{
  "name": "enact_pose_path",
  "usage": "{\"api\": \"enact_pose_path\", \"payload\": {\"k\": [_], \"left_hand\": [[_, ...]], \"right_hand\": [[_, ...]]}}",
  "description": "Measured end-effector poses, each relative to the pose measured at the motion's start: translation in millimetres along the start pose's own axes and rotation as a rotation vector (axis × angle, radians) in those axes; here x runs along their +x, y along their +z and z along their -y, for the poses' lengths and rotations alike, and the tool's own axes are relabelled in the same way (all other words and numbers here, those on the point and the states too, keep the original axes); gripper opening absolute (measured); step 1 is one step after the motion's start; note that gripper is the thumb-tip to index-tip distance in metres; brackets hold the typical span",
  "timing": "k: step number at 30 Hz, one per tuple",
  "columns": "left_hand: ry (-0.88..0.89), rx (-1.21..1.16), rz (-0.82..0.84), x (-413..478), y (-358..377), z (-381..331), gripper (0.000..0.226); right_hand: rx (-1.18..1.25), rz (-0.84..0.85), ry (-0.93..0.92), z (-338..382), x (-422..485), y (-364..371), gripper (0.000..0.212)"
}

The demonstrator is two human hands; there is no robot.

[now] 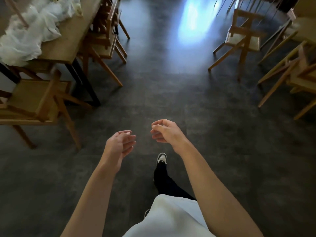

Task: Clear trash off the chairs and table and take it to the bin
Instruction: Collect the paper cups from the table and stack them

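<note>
Left hand, right hand hanging loosely curled, carrying nothing. Best: scanning bench, chair seats for trash, keeping 2 hands free.

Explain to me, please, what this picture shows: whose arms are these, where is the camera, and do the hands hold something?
There is no machine here. A person wears a wide-angle camera on the head, which looks forward and down, so the two bare arms are that person's own. It is the only picture. The left hand and the right hand hang in front of the body with loosely curled fingers; both hold nothing. Below them one shoe is on the dark floor, in an aisle between the near chair on the left and the far chair on the right. At the upper left stands a table with a crumpled white sheer material on it; whether it is cloth or trash, I cannot tell. No bin is in view.
</note>
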State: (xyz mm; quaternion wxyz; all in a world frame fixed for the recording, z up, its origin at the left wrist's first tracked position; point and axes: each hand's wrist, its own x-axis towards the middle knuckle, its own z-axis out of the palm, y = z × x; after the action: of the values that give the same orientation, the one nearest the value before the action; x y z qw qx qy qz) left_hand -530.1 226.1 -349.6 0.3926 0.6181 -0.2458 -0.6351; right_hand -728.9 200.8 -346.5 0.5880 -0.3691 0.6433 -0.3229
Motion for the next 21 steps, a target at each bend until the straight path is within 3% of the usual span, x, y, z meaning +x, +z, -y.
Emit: {"api": "enact_pose_path", "payload": {"k": [13,21], "left_hand": [[0.009,0.068,-0.082,200.4,28.6,-141.2,0.021],[0.059,-0.032,-0.263,291.4,-6.6,-233.1,0.02]], "right_hand": [[-0.05,0.099,0.003,141.1,233.4,15.6,0.008],[-0.154,0.205,0.008,236.2,343.4,78.8,0.007]]}}
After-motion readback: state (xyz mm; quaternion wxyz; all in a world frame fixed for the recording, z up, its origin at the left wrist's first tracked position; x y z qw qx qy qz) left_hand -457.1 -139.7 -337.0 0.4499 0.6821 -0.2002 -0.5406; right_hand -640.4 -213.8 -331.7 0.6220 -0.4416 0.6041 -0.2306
